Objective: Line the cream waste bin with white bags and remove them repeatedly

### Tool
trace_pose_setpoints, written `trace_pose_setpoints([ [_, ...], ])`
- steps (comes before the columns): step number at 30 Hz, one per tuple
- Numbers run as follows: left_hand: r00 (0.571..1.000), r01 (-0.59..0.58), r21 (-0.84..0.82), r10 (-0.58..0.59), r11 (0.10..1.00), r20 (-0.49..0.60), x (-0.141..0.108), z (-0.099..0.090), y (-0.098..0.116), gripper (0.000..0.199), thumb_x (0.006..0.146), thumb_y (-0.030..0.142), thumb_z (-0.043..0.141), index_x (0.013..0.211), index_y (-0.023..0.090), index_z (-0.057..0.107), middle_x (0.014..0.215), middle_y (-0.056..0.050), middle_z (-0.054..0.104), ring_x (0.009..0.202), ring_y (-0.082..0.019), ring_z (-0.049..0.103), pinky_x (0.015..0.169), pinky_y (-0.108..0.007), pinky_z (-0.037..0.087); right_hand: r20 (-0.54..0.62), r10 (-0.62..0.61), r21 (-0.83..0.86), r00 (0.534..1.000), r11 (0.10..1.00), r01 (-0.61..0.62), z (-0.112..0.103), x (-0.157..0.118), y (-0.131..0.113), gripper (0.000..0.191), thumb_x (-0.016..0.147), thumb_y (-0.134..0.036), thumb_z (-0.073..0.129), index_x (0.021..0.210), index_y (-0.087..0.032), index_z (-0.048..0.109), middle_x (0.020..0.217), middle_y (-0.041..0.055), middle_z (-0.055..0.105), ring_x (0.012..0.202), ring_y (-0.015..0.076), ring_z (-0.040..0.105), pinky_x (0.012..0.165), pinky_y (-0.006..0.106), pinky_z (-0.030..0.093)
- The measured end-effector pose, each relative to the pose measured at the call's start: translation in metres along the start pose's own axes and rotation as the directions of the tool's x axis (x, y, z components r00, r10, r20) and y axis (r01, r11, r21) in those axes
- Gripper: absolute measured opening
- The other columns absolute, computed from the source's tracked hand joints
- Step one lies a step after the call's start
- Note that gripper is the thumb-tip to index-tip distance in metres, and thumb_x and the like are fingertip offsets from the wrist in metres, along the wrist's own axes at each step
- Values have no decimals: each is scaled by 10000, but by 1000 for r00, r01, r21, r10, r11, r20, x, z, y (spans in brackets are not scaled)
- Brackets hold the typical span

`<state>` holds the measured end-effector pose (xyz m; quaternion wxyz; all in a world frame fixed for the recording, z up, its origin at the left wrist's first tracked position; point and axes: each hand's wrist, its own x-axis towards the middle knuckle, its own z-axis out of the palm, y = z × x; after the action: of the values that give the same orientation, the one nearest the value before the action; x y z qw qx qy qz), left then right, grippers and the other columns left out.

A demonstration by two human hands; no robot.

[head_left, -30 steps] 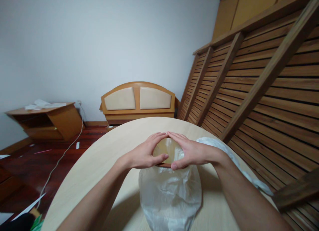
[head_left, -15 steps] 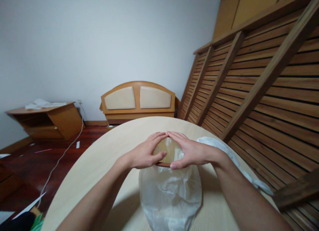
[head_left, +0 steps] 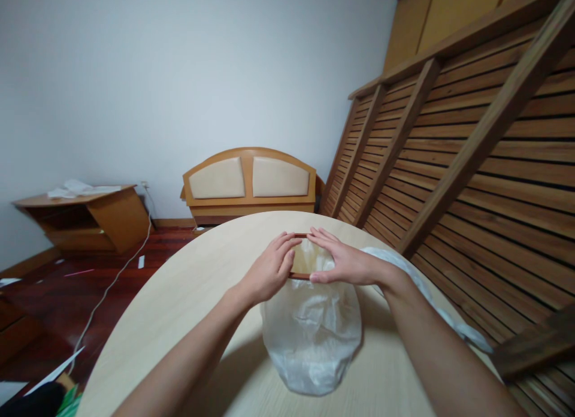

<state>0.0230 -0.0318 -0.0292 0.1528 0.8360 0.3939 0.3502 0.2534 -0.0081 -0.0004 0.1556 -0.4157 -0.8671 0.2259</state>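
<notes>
A translucent white plastic bag [head_left: 317,339] drapes over the front and sides of an upright container, which looks like a small waste bin. The bag covers most of the container's body. At its top is a rectangular brown rim [head_left: 300,275], and inside it a pale yellowish interior shows with some of the bag film. My left hand [head_left: 272,267] grips the rim's left side, fingers along the far edge and thumb toward the near edge. Opposite it, my right hand [head_left: 341,258] holds the right side, with fingers at the back and thumb on the near corner.
The container stands on a round pale table [head_left: 215,255]. More white plastic [head_left: 431,291] lies along the table's right edge. Wooden slatted panels [head_left: 485,189] lean close on the right. Beyond the table are a headboard [head_left: 249,177] and a low cabinet [head_left: 99,219].
Both hands have shifted from meeting at the far edge to the rim's two sides, leaving its far bar visible. The rim sits slightly farther away, and the bag's lower end now shows fully.
</notes>
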Motion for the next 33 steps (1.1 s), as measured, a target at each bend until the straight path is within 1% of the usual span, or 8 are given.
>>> trace_pose_setpoints([
  [5,974,12,-67,-27,998,-227,-2,23,-7,473,1057,380,244,1272,178,614,1499,-109,512,1461,-226,379,1242,-447,273,-68,17,19,998,1000,-16,3,4,4,1125,707,-776,686,1555,-119,347,1664,216,135,1548,349,-6,1243,567,100],
  [10,951,-44,-128,2,991,-309,-4,41,-23,396,1061,387,294,1304,187,534,1587,-129,386,1502,-226,307,1248,-477,242,-156,-36,21,987,999,39,10,13,21,917,795,-736,637,1501,-178,462,1649,184,234,1548,354,20,1228,605,126],
  [13,942,-69,-128,22,989,-335,-4,52,-34,406,1053,369,347,1423,215,413,1641,-125,282,1528,-228,250,1254,-495,224,-233,-98,18,967,994,105,14,19,33,768,857,-692,599,1447,-204,534,1644,163,266,1551,338,68,1226,605,141],
  [16,940,-64,-92,29,994,-340,-8,66,-45,569,1034,353,405,1554,241,202,1674,-120,189,1547,-232,189,1265,-484,203,-288,-168,-8,943,985,173,18,23,42,623,917,-655,542,1369,-233,615,1624,136,332,1549,320,126,1229,589,158],
  [20,948,60,-61,-76,996,-310,-18,88,-59,762,997,365,472,1589,203,22,1671,-160,166,1546,-267,186,1265,-496,208,-349,-249,-112,903,968,224,22,27,49,475,998,-564,451,1295,-270,675,1558,102,451,1527,293,229,1235,580,179],
  [23,956,120,-17,-120,993,-269,-24,101,-67,799,979,365,483,1583,144,9,1659,-205,168,1546,-292,178,1259,-513,218,-427,-293,-220,855,951,216,26,32,52,411,1042,-453,398,1273,-282,692,1479,89,538,1482,276,327,1228,572,231],
  [27,960,152,61,-132,987,-248,-25,107,-71,767,969,353,466,1572,102,62,1644,-220,204,1539,-294,204,1257,-503,230,-540,-268,-304,798,946,113,34,38,54,356,1034,-326,434,1286,-292,683,1382,75,618,1395,285,435,1161,554,368],
  [33,944,286,197,-240,938,-226,-21,105,-69,694,973,365,429,1541,56,176,1600,-235,314,1501,-303,305,1236,-470,277,-623,-189,-320,759,947,-27,46,46,45,455,965,-118,462,1337,-309,643,1255,52,686,1298,278,507,1090,485,454],
])
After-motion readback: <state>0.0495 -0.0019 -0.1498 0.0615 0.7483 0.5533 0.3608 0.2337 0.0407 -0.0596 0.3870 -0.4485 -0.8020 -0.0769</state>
